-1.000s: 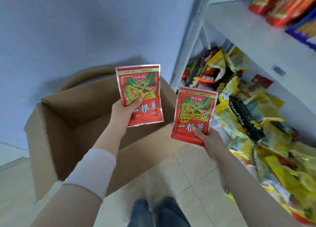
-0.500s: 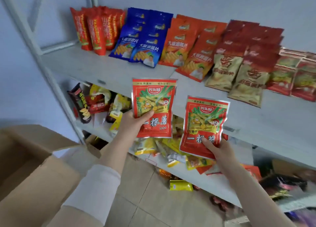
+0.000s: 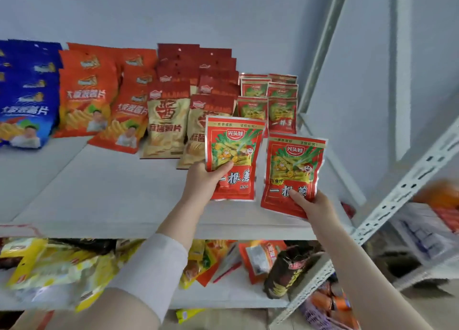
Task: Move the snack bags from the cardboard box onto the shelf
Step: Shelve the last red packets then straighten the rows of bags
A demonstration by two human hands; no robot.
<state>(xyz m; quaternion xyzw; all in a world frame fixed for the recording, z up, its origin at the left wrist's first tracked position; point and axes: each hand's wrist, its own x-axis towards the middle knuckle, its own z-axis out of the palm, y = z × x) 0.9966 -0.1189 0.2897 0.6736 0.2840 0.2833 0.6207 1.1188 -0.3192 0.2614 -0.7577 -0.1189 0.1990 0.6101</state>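
Snack bags, one in left hand [image 3: 202, 180] (left bag [image 3: 233, 158]), one in right hand [image 3: 314, 205] (right bag [image 3: 294, 175]), each pinched at lower edge, held up over shelf [image 3: 111, 195]. Likely light, crinkly, slick foil; best gripped by seams. Matching red packs [image 3: 269, 101] stacked just behind; chip bags [image 3: 164, 120] crowding left.
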